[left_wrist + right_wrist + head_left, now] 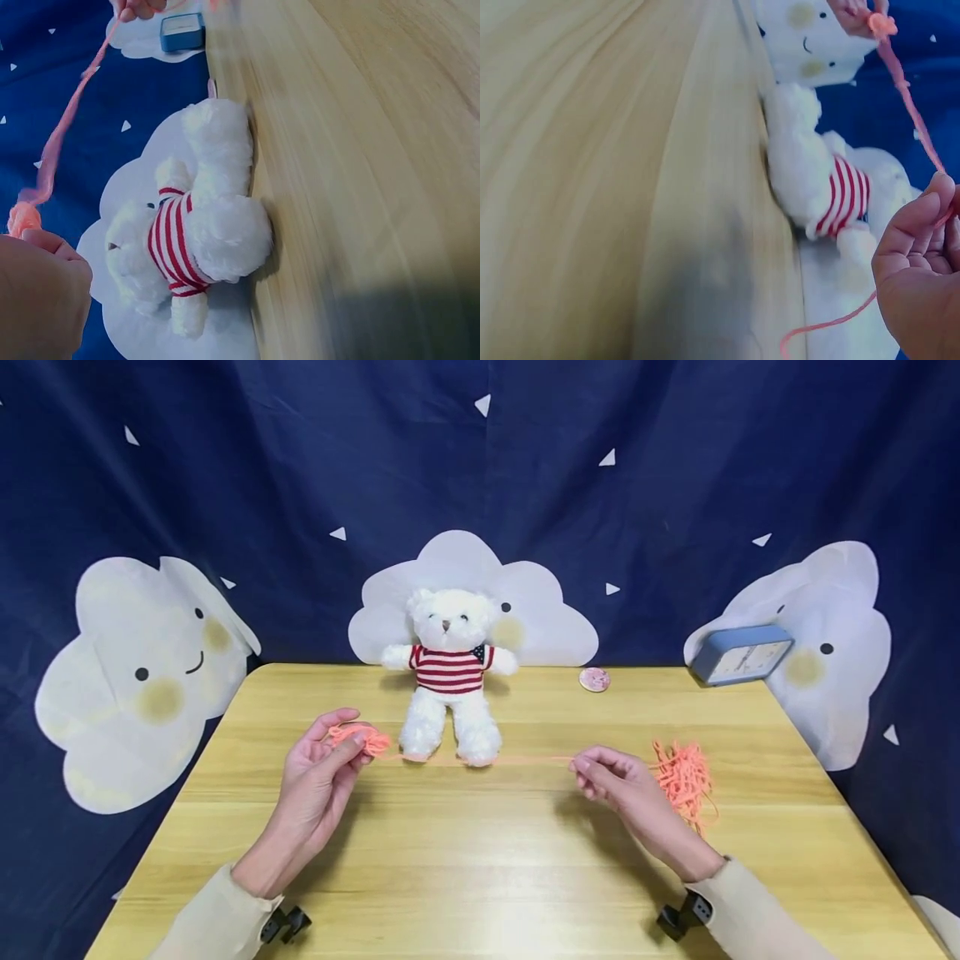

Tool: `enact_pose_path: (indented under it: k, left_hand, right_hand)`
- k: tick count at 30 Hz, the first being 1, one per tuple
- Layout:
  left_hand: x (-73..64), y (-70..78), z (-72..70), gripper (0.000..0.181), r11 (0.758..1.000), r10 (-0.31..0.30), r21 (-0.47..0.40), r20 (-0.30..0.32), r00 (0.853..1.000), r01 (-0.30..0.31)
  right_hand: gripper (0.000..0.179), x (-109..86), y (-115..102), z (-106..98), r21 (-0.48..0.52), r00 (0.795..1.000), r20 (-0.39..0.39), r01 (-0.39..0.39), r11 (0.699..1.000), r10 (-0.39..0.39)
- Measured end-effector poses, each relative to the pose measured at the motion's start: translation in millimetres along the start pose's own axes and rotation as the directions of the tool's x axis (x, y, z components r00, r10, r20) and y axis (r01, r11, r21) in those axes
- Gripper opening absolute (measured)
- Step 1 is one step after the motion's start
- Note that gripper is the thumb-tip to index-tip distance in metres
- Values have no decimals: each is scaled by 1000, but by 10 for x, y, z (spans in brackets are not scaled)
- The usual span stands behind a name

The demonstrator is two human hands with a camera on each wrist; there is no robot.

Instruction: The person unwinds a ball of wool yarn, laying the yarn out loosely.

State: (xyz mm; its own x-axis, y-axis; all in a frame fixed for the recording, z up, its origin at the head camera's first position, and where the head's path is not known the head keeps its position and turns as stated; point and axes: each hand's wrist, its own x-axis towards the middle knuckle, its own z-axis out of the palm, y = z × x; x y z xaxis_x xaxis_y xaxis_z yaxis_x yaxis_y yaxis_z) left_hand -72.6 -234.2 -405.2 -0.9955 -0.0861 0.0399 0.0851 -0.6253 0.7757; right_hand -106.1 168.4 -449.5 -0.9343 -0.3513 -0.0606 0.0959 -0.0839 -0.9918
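My left hand [318, 772] pinches a small bundle of orange yarn [369, 740] between thumb and fingers, above the table's left half. From it a single strand [525, 761] runs taut across to my right hand [622, 785], whose thumb and fingertips pinch it. In the right wrist view the strand [911, 105] slants between both hands, and a loose length [829, 324] trails below the right one. Beside the right hand lies a tangled heap of the same yarn [684, 781], partly hidden by that hand.
A white teddy bear [450, 672] in a red-striped shirt sits at the table's back, behind the strand. A round pink badge [595, 679] lies near the back edge. At the back right corner stands a blue clock [742, 655]. A dark blue curtain [660, 485] hangs behind.
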Motion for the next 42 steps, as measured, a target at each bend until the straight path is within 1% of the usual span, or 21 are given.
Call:
enact_pose_path:
  k: [3,7,10,12,15,20,23,26,30,32,35,38,42]
  left_hand:
    - [-2,6,-17,30,1000,-6,-10,-19,1000,6]
    - [1,16,-31,28,1000,-7,-18,-29,1000,6]
    - [5,21,-38,27,1000,-2,-22,-28,1000,1]
    - [7,23,-42,27,1000,0,-28,-22,1000,-1]
    - [10,22,-41,27,1000,11,-19,-14,1000,-11]
    - [12,29,-38,26,999,27,-19,-9,1000,-27]
    - [17,33,-36,27,999,39,-7,-17,999,-39]
    - [26,36,-36,30,998,55,-6,-18,998,-55]
    - [31,39,-43,41,997,66,-36,0,998,-66]
    - [29,44,-43,47,997,64,-41,11,998,-64]
    - [24,59,-40,54,998,60,-30,17,998,-60]
    - [18,77,-41,55,999,54,-3,-4,999,-54]
    - [8,96,-51,51,999,45,6,-44,998,-45]
  right_hand:
    - [15,-109,12,-147,61,999,-16,40,997,-39]
    - [21,-208,5,-350,113,994,-66,91,989,-84]
    - [25,-258,-3,-511,161,987,-132,114,980,-93]
    - [27,-284,-7,-620,195,979,-179,137,971,-102]
    - [28,-313,-21,-782,229,968,-230,157,961,-103]
    - [24,-354,-20,-1035,264,957,-278,164,950,-88]
    - [24,-377,8,-1161,291,950,-300,181,939,-91]
    - [24,-387,39,-1252,297,946,-311,190,936,-93]
    - [25,-387,66,-1346,285,946,-317,168,944,-73]
    - [26,-389,69,-1394,275,942,-333,148,950,-50]
    - [27,-396,62,-1464,259,929,-371,121,958,-17]
    - [28,-400,54,-1528,258,917,-398,116,959,-4]
    - [29,-409,44,-1594,255,905,-426,120,959,0]
